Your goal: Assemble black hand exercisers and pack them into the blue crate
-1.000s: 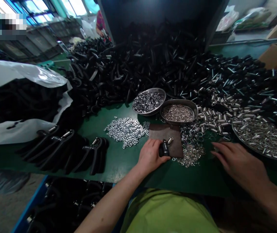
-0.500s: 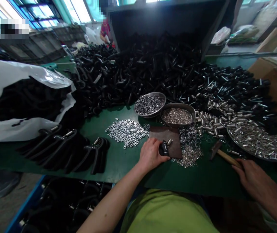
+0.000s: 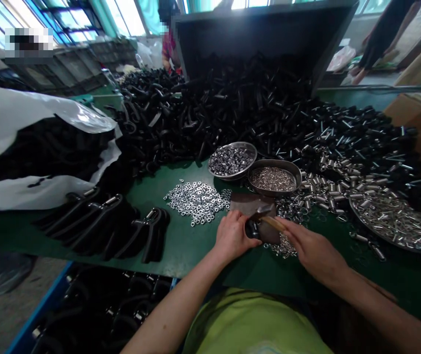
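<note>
My left hand (image 3: 234,238) is closed round a small black plastic part (image 3: 252,229), pressing it against a brown plate (image 3: 240,200) on the green table. My right hand (image 3: 315,250) grips the wooden handle of a hammer (image 3: 272,222). The hammer's head lies just over the black part and partly covers it. Small metal pins (image 3: 283,248) are heaped at the plate's near right corner. Left of the plate spreads a pile of shiny nuts or washers (image 3: 197,201).
Behind the plate stand a round bowl (image 3: 210,172) and an oval tin (image 3: 251,186) of small metal parts. A large plate (image 3: 358,216) of metal pieces is at right. Black handles (image 3: 151,231) stand at left beside a white sack (image 3: 48,194). Black parts are heaped behind.
My right hand has brought the hammer leftward from the table's right side to above the black part. The left hand keeps its hold. A person's arms have appeared at the back right.
</note>
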A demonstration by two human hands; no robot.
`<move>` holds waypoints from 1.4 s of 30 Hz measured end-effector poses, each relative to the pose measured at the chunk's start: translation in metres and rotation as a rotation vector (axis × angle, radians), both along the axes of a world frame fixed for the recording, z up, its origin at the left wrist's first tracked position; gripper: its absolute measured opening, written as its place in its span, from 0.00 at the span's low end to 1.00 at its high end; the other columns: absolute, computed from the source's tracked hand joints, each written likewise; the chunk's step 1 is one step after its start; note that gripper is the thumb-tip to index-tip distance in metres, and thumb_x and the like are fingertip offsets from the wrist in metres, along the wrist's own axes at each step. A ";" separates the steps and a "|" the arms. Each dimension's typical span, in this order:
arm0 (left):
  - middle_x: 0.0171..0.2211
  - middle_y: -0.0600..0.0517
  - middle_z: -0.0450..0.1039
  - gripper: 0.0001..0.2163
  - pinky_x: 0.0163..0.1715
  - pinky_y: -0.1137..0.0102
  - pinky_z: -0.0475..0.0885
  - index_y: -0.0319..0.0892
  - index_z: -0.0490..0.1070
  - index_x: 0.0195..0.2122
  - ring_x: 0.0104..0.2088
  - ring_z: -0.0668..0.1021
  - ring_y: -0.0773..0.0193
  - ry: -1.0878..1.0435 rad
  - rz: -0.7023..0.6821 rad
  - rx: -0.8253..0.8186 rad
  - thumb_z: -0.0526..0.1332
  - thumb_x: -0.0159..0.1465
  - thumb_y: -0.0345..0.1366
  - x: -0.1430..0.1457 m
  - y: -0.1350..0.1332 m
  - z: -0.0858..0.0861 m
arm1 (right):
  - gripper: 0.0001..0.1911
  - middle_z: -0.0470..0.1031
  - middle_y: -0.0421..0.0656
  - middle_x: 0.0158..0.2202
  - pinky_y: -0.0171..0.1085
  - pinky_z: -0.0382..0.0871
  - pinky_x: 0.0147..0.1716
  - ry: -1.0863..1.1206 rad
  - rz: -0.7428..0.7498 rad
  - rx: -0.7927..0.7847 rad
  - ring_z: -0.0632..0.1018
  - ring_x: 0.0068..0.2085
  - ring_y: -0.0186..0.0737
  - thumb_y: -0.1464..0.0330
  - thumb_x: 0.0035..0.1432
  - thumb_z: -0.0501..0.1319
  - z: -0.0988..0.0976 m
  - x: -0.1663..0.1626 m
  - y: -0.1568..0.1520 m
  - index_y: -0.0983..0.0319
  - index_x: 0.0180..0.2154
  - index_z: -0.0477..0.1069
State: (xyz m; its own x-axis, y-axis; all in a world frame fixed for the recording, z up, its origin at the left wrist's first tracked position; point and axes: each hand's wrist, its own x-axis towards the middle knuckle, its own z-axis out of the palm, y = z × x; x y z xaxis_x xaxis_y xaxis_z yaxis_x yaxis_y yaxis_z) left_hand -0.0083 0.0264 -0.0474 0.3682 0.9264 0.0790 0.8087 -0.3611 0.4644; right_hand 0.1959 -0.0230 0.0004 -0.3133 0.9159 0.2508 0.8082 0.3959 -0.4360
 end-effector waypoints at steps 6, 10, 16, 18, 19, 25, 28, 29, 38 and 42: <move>0.42 0.47 0.69 0.28 0.43 0.62 0.66 0.44 0.71 0.45 0.45 0.70 0.52 -0.011 -0.006 -0.001 0.69 0.45 0.52 -0.001 0.000 -0.002 | 0.19 0.77 0.46 0.41 0.41 0.75 0.33 0.077 -0.111 0.165 0.79 0.35 0.43 0.68 0.64 0.47 -0.002 0.006 -0.003 0.58 0.54 0.63; 0.42 0.47 0.69 0.28 0.42 0.61 0.66 0.43 0.71 0.45 0.44 0.70 0.52 0.007 0.002 0.002 0.69 0.45 0.52 0.000 0.000 -0.002 | 0.18 0.75 0.44 0.48 0.42 0.75 0.36 -0.116 -0.046 -0.016 0.79 0.41 0.43 0.67 0.64 0.48 -0.029 0.016 0.002 0.57 0.55 0.63; 0.43 0.46 0.69 0.28 0.43 0.61 0.66 0.42 0.69 0.44 0.46 0.70 0.51 -0.008 0.017 0.013 0.69 0.45 0.52 0.001 -0.002 -0.002 | 0.24 0.76 0.46 0.41 0.38 0.65 0.22 -0.439 -0.365 0.226 0.77 0.31 0.43 0.65 0.64 0.49 -0.049 0.078 -0.039 0.57 0.61 0.55; 0.44 0.46 0.69 0.27 0.44 0.60 0.65 0.42 0.68 0.43 0.46 0.70 0.51 -0.037 0.033 0.007 0.69 0.45 0.51 0.001 -0.002 -0.001 | 0.26 0.75 0.46 0.36 0.40 0.61 0.21 -0.590 -0.472 0.287 0.75 0.29 0.46 0.63 0.63 0.51 -0.059 0.108 -0.057 0.57 0.62 0.55; 0.43 0.45 0.69 0.27 0.43 0.59 0.65 0.42 0.68 0.43 0.45 0.71 0.51 -0.063 0.053 -0.008 0.69 0.46 0.51 0.001 -0.003 -0.001 | 0.26 0.75 0.47 0.34 0.41 0.62 0.22 -0.632 -0.497 0.300 0.74 0.29 0.47 0.63 0.62 0.51 -0.064 0.121 -0.063 0.58 0.62 0.56; 0.41 0.47 0.72 0.30 0.38 0.62 0.68 0.42 0.63 0.46 0.40 0.74 0.55 -0.412 0.266 -0.183 0.67 0.47 0.54 0.010 -0.011 0.013 | 0.23 0.74 0.55 0.37 0.51 0.67 0.34 -0.456 -0.496 0.273 0.74 0.38 0.58 0.59 0.61 0.47 -0.067 0.124 -0.053 0.62 0.52 0.67; 0.40 0.48 0.72 0.30 0.38 0.65 0.69 0.42 0.62 0.45 0.39 0.75 0.57 -0.619 0.292 -0.275 0.69 0.45 0.51 0.024 -0.025 0.023 | 0.26 0.75 0.49 0.42 0.45 0.71 0.38 -0.034 -0.361 0.129 0.77 0.39 0.48 0.57 0.62 0.47 -0.050 0.065 -0.027 0.60 0.58 0.58; 0.40 0.48 0.72 0.29 0.38 0.66 0.69 0.42 0.62 0.45 0.40 0.75 0.58 -0.676 0.266 -0.310 0.69 0.46 0.50 0.028 -0.030 0.025 | 0.27 0.75 0.46 0.42 0.41 0.72 0.36 0.093 -0.292 0.033 0.77 0.38 0.43 0.57 0.62 0.47 -0.044 0.043 -0.018 0.58 0.60 0.55; 0.44 0.49 0.73 0.17 0.38 0.70 0.71 0.43 0.68 0.49 0.41 0.76 0.62 -0.413 0.070 -0.184 0.61 0.59 0.41 -0.031 0.042 0.035 | 0.15 0.77 0.40 0.42 0.40 0.72 0.38 0.145 -0.183 -0.160 0.78 0.40 0.45 0.54 0.57 0.54 -0.032 -0.017 0.044 0.54 0.40 0.72; 0.48 0.46 0.70 0.14 0.47 0.70 0.68 0.41 0.69 0.49 0.46 0.74 0.62 -0.083 0.535 0.046 0.58 0.61 0.36 -0.106 0.139 0.044 | 0.15 0.78 0.39 0.38 0.43 0.71 0.27 -0.212 -0.127 -0.218 0.79 0.32 0.46 0.58 0.61 0.47 -0.046 -0.017 0.051 0.51 0.39 0.71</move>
